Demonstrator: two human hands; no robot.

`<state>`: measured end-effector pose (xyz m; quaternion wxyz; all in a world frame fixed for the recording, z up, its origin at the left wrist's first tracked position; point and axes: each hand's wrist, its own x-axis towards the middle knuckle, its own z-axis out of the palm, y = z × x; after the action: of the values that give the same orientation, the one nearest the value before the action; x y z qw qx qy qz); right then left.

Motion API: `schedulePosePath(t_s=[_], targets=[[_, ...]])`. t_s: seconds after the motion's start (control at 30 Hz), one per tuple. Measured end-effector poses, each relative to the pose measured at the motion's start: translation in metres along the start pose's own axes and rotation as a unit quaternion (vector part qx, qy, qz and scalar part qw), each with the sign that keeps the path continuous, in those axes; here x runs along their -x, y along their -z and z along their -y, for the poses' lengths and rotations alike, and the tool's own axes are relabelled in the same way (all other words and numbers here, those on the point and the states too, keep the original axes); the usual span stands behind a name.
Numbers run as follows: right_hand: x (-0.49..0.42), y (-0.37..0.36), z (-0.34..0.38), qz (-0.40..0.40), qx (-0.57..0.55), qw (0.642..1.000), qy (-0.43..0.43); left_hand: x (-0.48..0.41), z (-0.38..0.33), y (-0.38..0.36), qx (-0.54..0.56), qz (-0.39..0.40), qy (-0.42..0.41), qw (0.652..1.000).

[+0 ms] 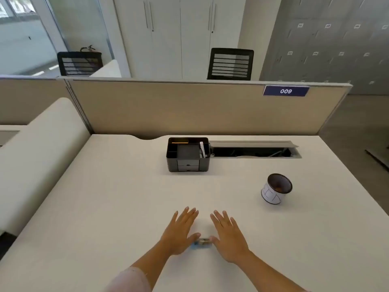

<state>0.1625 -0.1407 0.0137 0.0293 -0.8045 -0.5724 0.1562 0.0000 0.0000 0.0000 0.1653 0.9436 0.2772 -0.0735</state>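
My left hand and my right hand lie flat on the white desk, palms down, fingers straight and spread. Between the two thumbs lies a small bluish-grey object, partly hidden, and both thumb tips touch it. What it is cannot be made out. A black desk organiser with small drawers and a few pens stands farther back at the centre. A round cup with a dark inside and white patterned outside lies tipped on its side to the right.
A beige partition with a blue "009" plate closes the desk's far side. An open cable tray sits right of the organiser. A low padded divider borders the left. Two black chairs stand beyond.
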Motion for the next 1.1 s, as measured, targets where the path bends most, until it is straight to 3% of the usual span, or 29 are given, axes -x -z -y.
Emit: schedulePosePath(t_s=[0.27, 0.4, 0.7, 0.93, 1.1], targets=[[0.005, -0.025, 0.004, 0.025, -0.014, 0.999, 0.036, 0.011, 0.003, -0.023, -0.005, 0.022, -0.035, 0.999], [0.002, -0.027, 0.008, 0.004, -0.047, 0.998, 0.040, 0.012, 0.003, -0.024, 0.015, -0.039, -0.028, 0.999], [-0.003, -0.017, 0.013, -0.004, -0.068, 0.998, 0.006, 0.008, 0.007, -0.024, 0.128, -0.087, 0.012, 0.988], [-0.012, 0.013, 0.017, -0.042, -0.207, 0.976, -0.059, -0.004, -0.005, 0.012, 0.338, -0.139, 0.055, 0.929], [-0.015, 0.045, 0.028, -0.046, -0.414, 0.906, -0.074, -0.016, -0.030, 0.046, 0.452, -0.202, 0.081, 0.865]])
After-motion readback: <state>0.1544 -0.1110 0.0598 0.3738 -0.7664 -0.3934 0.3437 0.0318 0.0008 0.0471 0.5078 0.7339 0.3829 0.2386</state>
